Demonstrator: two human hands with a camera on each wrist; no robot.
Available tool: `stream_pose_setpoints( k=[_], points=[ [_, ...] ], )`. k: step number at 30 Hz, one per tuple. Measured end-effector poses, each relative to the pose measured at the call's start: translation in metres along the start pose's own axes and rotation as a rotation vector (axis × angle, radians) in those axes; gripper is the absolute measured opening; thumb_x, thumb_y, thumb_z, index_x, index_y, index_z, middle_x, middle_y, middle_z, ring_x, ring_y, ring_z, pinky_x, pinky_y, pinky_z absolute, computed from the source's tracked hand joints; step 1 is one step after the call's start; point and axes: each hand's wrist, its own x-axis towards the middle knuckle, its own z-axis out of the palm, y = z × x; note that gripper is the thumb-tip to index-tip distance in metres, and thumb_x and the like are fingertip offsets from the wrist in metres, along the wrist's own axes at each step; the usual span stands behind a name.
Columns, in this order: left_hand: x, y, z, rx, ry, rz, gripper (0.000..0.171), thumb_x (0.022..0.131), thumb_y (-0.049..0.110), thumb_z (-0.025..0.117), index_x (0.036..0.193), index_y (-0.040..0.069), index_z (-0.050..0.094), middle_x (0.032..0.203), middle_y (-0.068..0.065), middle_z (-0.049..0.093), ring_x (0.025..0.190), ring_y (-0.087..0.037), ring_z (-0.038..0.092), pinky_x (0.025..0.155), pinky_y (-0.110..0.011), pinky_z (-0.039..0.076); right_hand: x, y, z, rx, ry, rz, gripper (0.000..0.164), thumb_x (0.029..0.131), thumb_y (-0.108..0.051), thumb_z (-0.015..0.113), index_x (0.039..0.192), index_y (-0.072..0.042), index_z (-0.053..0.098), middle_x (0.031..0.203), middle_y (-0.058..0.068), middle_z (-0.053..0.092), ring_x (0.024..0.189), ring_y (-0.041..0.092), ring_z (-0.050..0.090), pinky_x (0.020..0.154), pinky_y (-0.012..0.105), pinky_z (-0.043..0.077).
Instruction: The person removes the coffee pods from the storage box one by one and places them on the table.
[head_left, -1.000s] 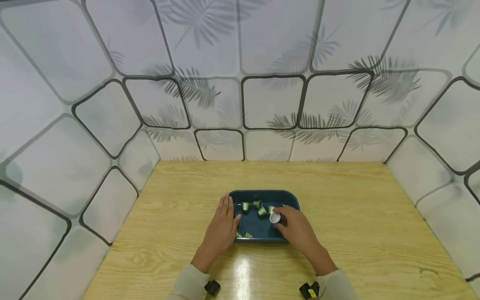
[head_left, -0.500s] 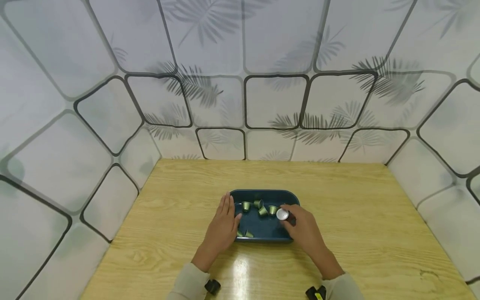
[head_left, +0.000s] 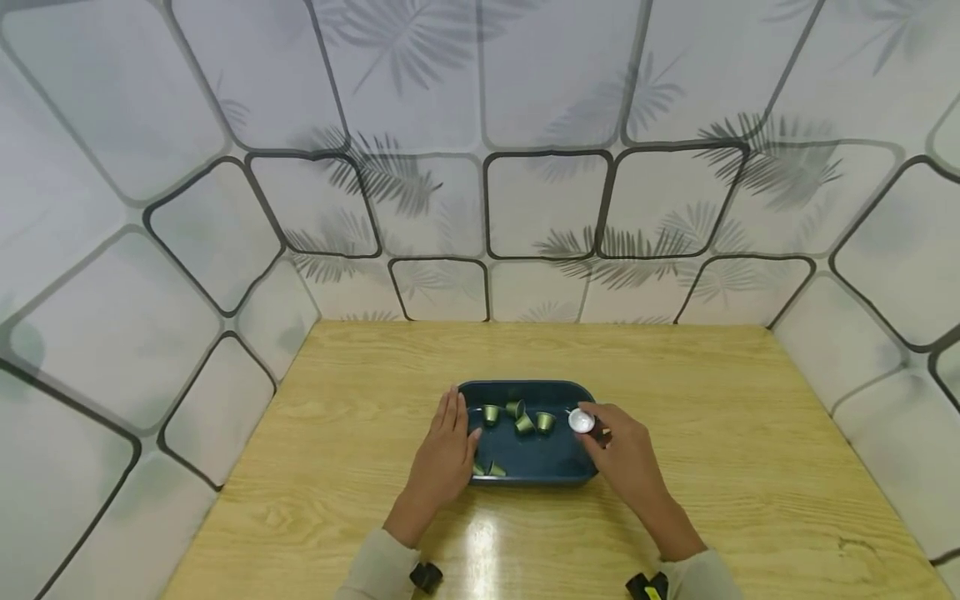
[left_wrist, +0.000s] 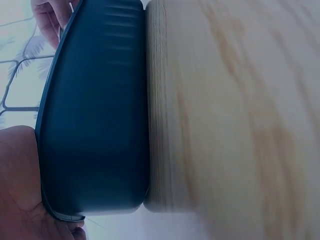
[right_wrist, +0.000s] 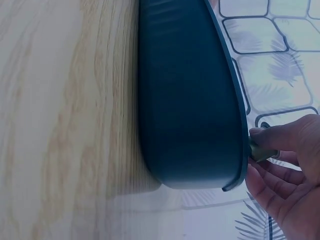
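Observation:
A dark blue tray (head_left: 528, 479) sits on the table in the head view, with several green coffee capsules (head_left: 545, 423) lying inside it. My left hand (head_left: 441, 457) rests with straight fingers on the tray's left rim, its thumb over the inside. At the tray's right end my right hand (head_left: 626, 454) pinches one coffee capsule (head_left: 581, 420), whose pale round face is turned to the camera. In the right wrist view that capsule (right_wrist: 261, 151) shows its green side between thumb and fingers, near the rim. Two capsules by the front left wall are partly hidden.
The tray stands on a light wooden table (head_left: 720, 450). Behind the table and at both sides rise walls (head_left: 547, 200) covered with a patterned sheet of dark outlines and leaves. Black wrist cameras (head_left: 426, 577) sit on both sleeves.
My right hand has moved to the right with the pinched capsule, from the cluster to the tray's right end. The capsule's pale face has turned more upward. My left hand stays put.

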Motion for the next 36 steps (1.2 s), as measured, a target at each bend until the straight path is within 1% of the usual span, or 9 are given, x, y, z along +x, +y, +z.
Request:
stream_pose_setpoints(
  k=[5,8,13,16,19,24,29,32,36],
  points=[
    [-0.002,0.001,-0.001,-0.009,0.016,0.005,0.063,0.112,0.03,0.04,0.155,-0.013,0.023,0.165,-0.028,0.014,0.154,-0.04,0.012,0.122,-0.049,0.022,0.001,0.007,-0.006,-0.006,0.023,-0.027,0.046,0.074,0.01,0.085,0.117,0.003,0.072,0.101,0.012,0.071,0.077,0.018,0.068,0.059,0.027,0.056],
    [-0.003,0.002,-0.001,-0.01,0.011,0.006,0.064,0.112,0.031,0.04,0.154,-0.013,0.023,0.165,-0.028,0.013,0.154,-0.04,0.012,0.122,-0.049,0.022,0.002,0.01,-0.01,-0.008,0.031,-0.042,0.046,0.074,0.011,0.085,0.117,0.003,0.072,0.1,0.012,0.071,0.076,0.018,0.068,0.058,0.029,0.056],
    [-0.002,0.002,-0.001,-0.005,0.0,0.011,0.064,0.112,0.031,0.039,0.155,-0.013,0.023,0.165,-0.028,0.013,0.154,-0.039,0.011,0.122,-0.048,0.022,0.003,0.015,-0.017,-0.021,0.051,-0.049,0.046,0.073,0.013,0.085,0.116,0.003,0.072,0.1,0.012,0.072,0.075,0.019,0.068,0.057,0.029,0.056],
    [-0.002,0.001,-0.001,0.001,-0.002,0.011,0.064,0.112,0.032,0.039,0.155,-0.012,0.023,0.165,-0.027,0.013,0.154,-0.038,0.011,0.122,-0.048,0.022,0.004,0.02,-0.02,-0.033,0.069,-0.051,0.047,0.072,0.014,0.085,0.116,0.003,0.071,0.1,0.013,0.072,0.075,0.021,0.069,0.057,0.029,0.056],
    [-0.002,0.001,0.0,0.007,-0.003,0.014,0.064,0.112,0.033,0.038,0.155,-0.012,0.023,0.165,-0.027,0.012,0.154,-0.038,0.011,0.122,-0.048,0.022,0.006,0.026,-0.021,-0.044,0.081,-0.055,0.049,0.071,0.014,0.085,0.116,0.004,0.071,0.1,0.014,0.072,0.076,0.023,0.07,0.057,0.031,0.057],
    [-0.001,0.001,0.001,0.007,-0.006,0.01,0.065,0.112,0.034,0.037,0.156,-0.012,0.022,0.166,-0.026,0.01,0.154,-0.039,0.011,0.122,-0.047,0.021,0.008,0.032,-0.023,-0.086,0.072,-0.055,0.048,0.072,0.014,0.084,0.117,0.005,0.07,0.102,0.016,0.072,0.077,0.024,0.071,0.058,0.035,0.058],
    [0.0,0.001,0.001,-0.02,0.0,0.016,0.064,0.112,0.032,0.038,0.155,-0.012,0.022,0.165,-0.028,0.012,0.154,-0.04,0.01,0.122,-0.049,0.022,0.01,0.037,-0.023,-0.133,0.072,-0.054,0.047,0.073,0.014,0.084,0.117,0.006,0.07,0.101,0.017,0.071,0.077,0.025,0.071,0.058,0.037,0.057],
    [0.001,0.0,0.0,-0.02,-0.005,0.013,0.064,0.112,0.031,0.039,0.155,-0.012,0.022,0.165,-0.028,0.012,0.154,-0.039,0.01,0.121,-0.048,0.022,0.011,0.04,-0.021,-0.132,0.064,-0.04,0.047,0.073,0.013,0.084,0.117,0.006,0.07,0.101,0.018,0.071,0.077,0.025,0.07,0.058,0.037,0.057],
    [-0.001,-0.001,-0.003,-0.028,-0.007,0.007,0.064,0.112,0.031,0.039,0.155,-0.012,0.022,0.165,-0.028,0.012,0.154,-0.04,0.011,0.121,-0.048,0.023,0.012,0.044,-0.019,-0.13,0.055,-0.011,0.045,0.074,0.013,0.083,0.117,0.007,0.07,0.1,0.019,0.071,0.074,0.024,0.069,0.057,0.033,0.057]
  ],
)
